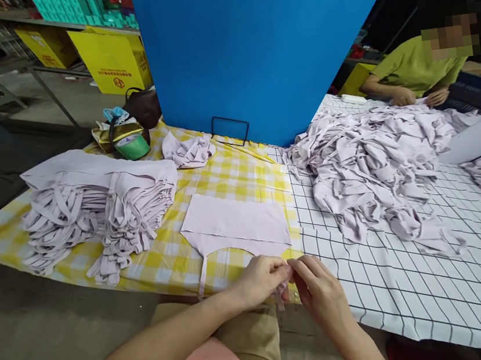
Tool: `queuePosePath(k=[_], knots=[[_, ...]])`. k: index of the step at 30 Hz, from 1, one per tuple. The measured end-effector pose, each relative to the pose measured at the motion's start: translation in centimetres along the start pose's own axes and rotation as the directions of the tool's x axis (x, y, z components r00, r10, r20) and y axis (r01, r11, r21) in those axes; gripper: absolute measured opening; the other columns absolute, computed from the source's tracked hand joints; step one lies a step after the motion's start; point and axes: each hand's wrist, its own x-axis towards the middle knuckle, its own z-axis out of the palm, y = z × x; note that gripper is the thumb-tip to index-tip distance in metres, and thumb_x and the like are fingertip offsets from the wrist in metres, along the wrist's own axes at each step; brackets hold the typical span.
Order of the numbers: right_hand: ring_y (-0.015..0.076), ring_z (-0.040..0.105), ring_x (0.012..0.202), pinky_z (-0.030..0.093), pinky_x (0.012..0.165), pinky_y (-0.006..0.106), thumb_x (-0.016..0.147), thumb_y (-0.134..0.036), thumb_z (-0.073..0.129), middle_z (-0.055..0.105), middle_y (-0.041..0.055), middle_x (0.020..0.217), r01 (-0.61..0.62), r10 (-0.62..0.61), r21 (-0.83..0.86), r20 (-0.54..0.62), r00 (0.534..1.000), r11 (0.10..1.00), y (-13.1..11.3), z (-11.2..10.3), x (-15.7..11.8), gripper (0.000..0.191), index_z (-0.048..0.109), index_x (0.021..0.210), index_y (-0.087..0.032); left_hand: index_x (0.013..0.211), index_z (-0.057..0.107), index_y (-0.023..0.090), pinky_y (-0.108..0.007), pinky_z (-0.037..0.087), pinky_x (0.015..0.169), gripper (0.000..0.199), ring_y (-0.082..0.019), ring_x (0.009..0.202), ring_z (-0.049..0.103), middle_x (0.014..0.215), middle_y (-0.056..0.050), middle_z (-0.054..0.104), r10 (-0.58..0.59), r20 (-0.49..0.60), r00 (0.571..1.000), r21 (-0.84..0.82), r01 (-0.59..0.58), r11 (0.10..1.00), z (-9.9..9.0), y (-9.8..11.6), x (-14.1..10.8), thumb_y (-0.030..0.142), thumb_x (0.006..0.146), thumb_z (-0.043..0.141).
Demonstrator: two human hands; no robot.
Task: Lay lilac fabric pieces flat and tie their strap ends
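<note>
A pale lilac camisole (pixel 237 221) lies flat on the yellow checked cloth (pixel 214 183), its straps toward me. Its left strap (pixel 202 275) hangs down to the table's near edge. Over the garment's lower right corner, my left hand (pixel 264 279) is closed in a pinch on the other strap (pixel 280 299), whose end dangles below the fingers. My right hand (pixel 319 284) meets it, thumb and forefinger pinched together at the same spot. What the right fingertips hold, if anything, is too small to make out.
To the left stands a neat stack of similar garments (pixel 104 179). A loose heap of them (pixel 377 151) covers the white grid cloth (pixel 368 293). A blue panel (pixel 250 44) rises behind, with a crumpled garment (pixel 188 149) before it. Another person (pixel 415 71) works at the far right.
</note>
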Motion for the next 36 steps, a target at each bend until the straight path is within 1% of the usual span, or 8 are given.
queuePosePath(k=[2,4,7,13,18,22,28,36], knots=[[0.0153,0.051,0.065,0.041,0.055,0.024,0.089,-0.01,0.036,0.053,0.0034,0.071,-0.027,0.029,0.078,-0.029,0.999,0.997,0.1,0.4,0.3,0.021,0.055,0.091,-0.018,0.066,0.052,0.015,-0.025,0.041,0.062,0.033,-0.014,0.061,0.055,0.062,0.0,0.058,0.106,-0.134,0.985,0.262,-0.068,0.963,-1.3,-0.3,0.4,0.037,0.088,0.041],[0.0146,0.054,0.068,0.043,0.057,0.023,0.088,-0.008,0.037,0.055,0.0037,0.075,-0.074,0.083,0.149,-0.058,0.995,0.986,0.3,0.8,0.5,0.022,0.055,0.094,-0.019,0.069,0.055,0.015,-0.027,0.041,0.071,0.022,-0.015,0.074,0.055,0.073,-0.002,0.06,0.259,-0.236,0.936,0.571,-0.082,0.817,-3.0,-0.7,0.9,0.024,0.086,0.046],[0.0139,0.056,0.07,0.044,0.056,0.022,0.086,-0.009,0.04,0.055,0.0042,0.08,-0.158,0.18,0.218,-0.087,0.98,0.963,0.6,1.6,0.8,0.021,0.057,0.093,-0.019,0.078,0.059,0.015,-0.03,0.041,0.081,0.007,-0.018,0.087,0.052,0.087,-0.003,0.059,0.391,-0.185,0.901,0.847,-0.056,0.529,-5.5,-1.5,1.9,0.015,0.082,0.053],[0.0128,0.055,0.061,0.043,0.054,0.023,0.084,-0.014,0.041,0.06,0.0029,0.075,-0.33,0.369,0.358,-0.043,0.928,0.873,1.0,3.0,1.7,0.021,0.061,0.084,-0.019,0.083,0.06,0.013,-0.031,0.045,0.076,0.009,-0.02,0.089,0.051,0.091,-0.006,0.057,0.39,0.058,0.919,0.977,-0.132,0.165,-7.2,-2.6,3.2,0.021,0.081,0.059],[0.0154,0.058,0.062,0.045,0.058,0.026,0.079,-0.023,0.046,0.064,0.0037,0.073,-0.5,0.539,0.461,0.056,0.841,0.733,1.3,4.4,2.4,0.017,0.062,0.082,-0.018,0.077,0.058,0.012,-0.03,0.045,0.065,0.013,-0.02,0.084,0.053,0.081,-0.007,0.057,0.376,0.143,0.915,0.989,-0.15,-0.011,-6.5,-2.9,4.0,0.007,0.084,0.049],[0.0178,0.061,0.067,0.046,0.063,0.028,0.077,-0.027,0.046,0.067,0.0054,0.076,-0.577,0.598,0.5,0.14,0.79,0.645,1.5,5.4,2.9,0.019,0.061,0.083,-0.017,0.079,0.061,0.013,-0.03,0.045,0.071,0.01,-0.02,0.088,0.052,0.085,-0.006,0.059,0.403,0.037,0.914,0.989,-0.092,0.119,-6.3,-3.0,4.1,0.009,0.083,0.052],[0.018,0.061,0.068,0.045,0.064,0.028,0.076,-0.028,0.044,0.067,0.0049,0.076,-0.573,0.565,0.467,0.174,0.806,0.673,1.6,5.9,4.4,0.021,0.063,0.079,-0.018,0.082,0.067,0.015,-0.027,0.043,0.078,0.009,-0.018,0.089,0.05,0.085,-0.004,0.06,0.393,-0.141,0.909,0.891,-0.056,0.45,-6.9,-3.0,4.5,0.015,0.082,0.058],[0.0181,0.06,0.067,0.045,0.064,0.029,0.073,-0.026,0.043,0.067,0.0051,0.074,-0.602,0.586,0.432,0.188,0.788,0.672,1.9,6.7,6.0,0.022,0.063,0.074,-0.019,0.078,0.068,0.015,-0.027,0.041,0.076,0.018,-0.018,0.086,0.051,0.082,-0.005,0.06,0.315,-0.17,0.934,0.832,-0.035,0.554,-7.7,-3.1,5.7,0.027,0.085,0.057]])
